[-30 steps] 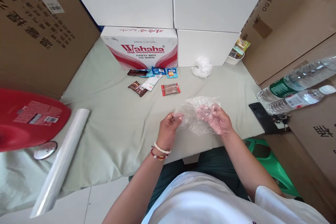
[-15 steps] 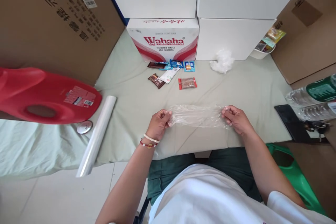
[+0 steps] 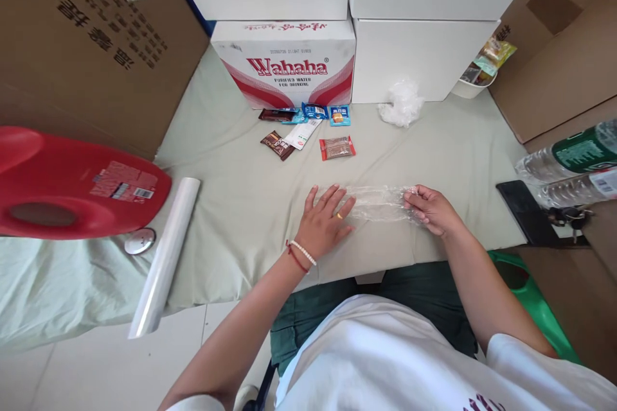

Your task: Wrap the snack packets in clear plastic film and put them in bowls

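Note:
A strip of clear plastic film (image 3: 378, 203) lies stretched low over the cloth-covered table. My right hand (image 3: 430, 209) pinches its right end between thumb and fingers. Palm down, my left hand (image 3: 325, 221) rests on the left end with its fingers spread, wearing a ring and bracelets. Beyond the film sits a snack in a clear wrapper with red ends (image 3: 337, 148). Behind it are a brown snack packet (image 3: 277, 144), a white packet (image 3: 303, 133) and several blue and dark packets (image 3: 315, 111).
A roll of film (image 3: 166, 257) lies at the left beside a red jug (image 3: 87, 186) and a round lid (image 3: 139, 241). Crumpled plastic (image 3: 402, 104) sits near the white boxes (image 3: 400, 58). At the right are a phone (image 3: 515, 212), bottles (image 3: 578, 154) and keys (image 3: 573, 217).
My left hand has let go of its pinch, turned palm down and moved right onto the film, fingers spread. My right hand keeps its pinch. The view has shifted slightly.

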{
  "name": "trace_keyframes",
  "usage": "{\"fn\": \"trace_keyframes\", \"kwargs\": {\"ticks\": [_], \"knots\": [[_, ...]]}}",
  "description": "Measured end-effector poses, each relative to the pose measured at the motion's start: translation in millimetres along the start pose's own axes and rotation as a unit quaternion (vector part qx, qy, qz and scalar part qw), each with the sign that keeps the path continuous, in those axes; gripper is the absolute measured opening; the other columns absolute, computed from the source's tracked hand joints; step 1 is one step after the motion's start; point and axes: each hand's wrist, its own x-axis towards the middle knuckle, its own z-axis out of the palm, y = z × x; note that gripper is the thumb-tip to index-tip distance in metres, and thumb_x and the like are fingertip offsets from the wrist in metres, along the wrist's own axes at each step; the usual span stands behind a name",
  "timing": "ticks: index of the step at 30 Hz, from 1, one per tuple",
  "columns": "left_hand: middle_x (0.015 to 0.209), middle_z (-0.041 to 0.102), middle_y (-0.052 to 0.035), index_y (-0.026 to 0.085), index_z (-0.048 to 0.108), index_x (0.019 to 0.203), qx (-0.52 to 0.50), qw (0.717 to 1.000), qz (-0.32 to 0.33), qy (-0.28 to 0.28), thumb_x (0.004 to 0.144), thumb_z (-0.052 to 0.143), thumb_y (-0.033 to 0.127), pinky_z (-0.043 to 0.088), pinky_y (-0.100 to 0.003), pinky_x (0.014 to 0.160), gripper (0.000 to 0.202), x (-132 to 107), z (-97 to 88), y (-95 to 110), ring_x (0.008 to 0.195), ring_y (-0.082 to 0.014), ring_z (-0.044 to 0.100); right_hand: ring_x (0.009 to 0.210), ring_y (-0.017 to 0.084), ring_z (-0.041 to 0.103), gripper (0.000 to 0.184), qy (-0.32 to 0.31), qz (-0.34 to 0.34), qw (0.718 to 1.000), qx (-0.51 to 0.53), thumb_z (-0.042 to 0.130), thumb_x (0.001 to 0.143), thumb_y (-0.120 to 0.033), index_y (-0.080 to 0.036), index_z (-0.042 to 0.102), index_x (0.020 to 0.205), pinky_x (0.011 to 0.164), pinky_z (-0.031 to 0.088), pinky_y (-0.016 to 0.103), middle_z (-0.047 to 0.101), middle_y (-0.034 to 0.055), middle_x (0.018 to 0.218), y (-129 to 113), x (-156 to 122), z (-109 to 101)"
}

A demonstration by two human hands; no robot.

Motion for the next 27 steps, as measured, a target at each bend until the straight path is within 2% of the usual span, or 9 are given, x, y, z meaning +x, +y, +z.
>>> {"fn": "trace_keyframes", "kwargs": {"ticks": [2,5,10,12,15,19,22,24,27], "knots": [[0.154,0.057,-0.0199,0.025,0.053,0.149,0.022,1.0,-0.008,-0.018,0.093,0.07,0.035,0.022,-0.063,0.127,0.059,6.2,5.8,-6.4,0.15,-0.034,0.048,0.039,0.002,0.034,0.044,-0.006,0.006,0.999,0.036,0.099,0.061,-0.043,-0.02,0.065,0.077,0.028,0.02,0.014,0.065,-0.0012,0.066,-6.4,2.7,-5.6],[0.157,0.055,-0.0172,0.031,0.053,0.148,0.045,0.998,0.019,0.032,0.095,0.069,0.034,0.02,-0.064,0.127,0.055,3.8,10.7,-6.4,0.152,-0.0323,0.046,0.038,0.001,0.031,0.042,-0.011,0.016,0.996,0.092,0.1,0.058,-0.036,-0.02,0.066,0.078,0.026,0.022,0.015,0.071,0.0032,0.071,-14.3,5.4,-13.7],[0.126,0.074,-0.0079,0.033,0.063,0.123,0.048,0.979,0.082,0.178,0.09,0.077,0.044,0.026,-0.058,0.127,0.037,-1.7,31.3,34.8,0.135,-0.0278,0.063,0.039,0.002,0.034,0.037,-0.036,0.028,0.985,0.168,0.096,0.061,-0.029,-0.022,0.063,0.078,0.024,0.029,0.013,0.077,0.009,0.083,-14.2,-1.9,-0.9],[0.121,0.074,-0.0103,0.029,0.063,0.121,0.048,0.976,0.05,0.209,0.089,0.077,0.051,0.029,-0.059,0.126,0.042,9.2,44.9,55.6,0.131,-0.0296,0.064,0.041,0.004,0.039,0.035,-0.06,0.029,0.979,0.193,0.094,0.064,-0.029,-0.023,0.064,0.081,0.025,0.033,0.011,0.077,0.0081,0.083,-11.1,-9.6,13.3],[0.124,0.072,-0.0162,0.023,0.062,0.125,0.055,0.97,-0.051,0.231,0.093,0.07,0.053,0.027,-0.063,0.125,0.045,36.2,59.3,73.2,0.135,-0.0342,0.061,0.042,0.005,0.044,0.032,-0.087,0.03,0.971,0.221,0.093,0.068,-0.029,-0.023,0.065,0.083,0.029,0.041,0.011,0.077,0.0071,0.084,-8.1,-23.8,31.8],[0.112,0.074,-0.0113,0.022,0.065,0.107,0.007,0.96,-0.127,0.251,0.098,0.057,0.024,0.031,-0.06,0.121,0.013,61.5,51.9,66.4,0.135,-0.0313,0.06,0.05,0.006,0.054,0.028,-0.101,0.03,0.962,0.252,0.092,0.072,-0.029,-0.024,0.069,0.087,0.039,0.052,0.01,0.079,0.0067,0.095,-16.1,-36.6,34.0],[0.099,0.074,-0.0052,0.023,0.062,0.097,-0.087,0.963,-0.122,0.226,0.098,0.052,0.018,0.035,-0.056,0.12,0.012,63.9,34.5,55.8,0.122,-0.0249,0.068,0.065,0.01,0.067,0.027,-0.085,-0.047,0.965,0.245,0.089,0.077,-0.034,-0.025,0.072,0.096,0.055,0.063,0.015,0.078,0.0071,0.112,-29.5,-36.8,26.2],[0.095,0.074,-0.0036,0.023,0.059,0.098,-0.161,0.95,-0.156,0.219,0.1,0.052,0.023,0.043,-0.051,0.113,0.008,62.6,23.2,54.4,0.104,-0.0203,0.072,0.089,0.015,0.075,0.031,-0.068,-0.12,0.967,0.214,0.083,0.083,-0.043,-0.027,0.073,0.108,0.079,0.068,0.025,0.073,0.0066,0.129,-36.6,-34.4,24.3],[0.08,0.069,0.0019,0.024,0.054,0.103,-0.298,0.883,-0.266,0.245,0.102,0.054,0.033,0.054,-0.035,0.086,0.01,63.2,8.3,61.4,0.075,-0.0146,0.069,0.128,0.024,0.066,0.042,-0.029,-0.215,0.965,0.148,0.079,0.086,-0.051,-0.034,0.069,0.124,0.114,0.055,0.041,0.057,0.0012,0.153,-35.5,-29.9,29.6]]}}
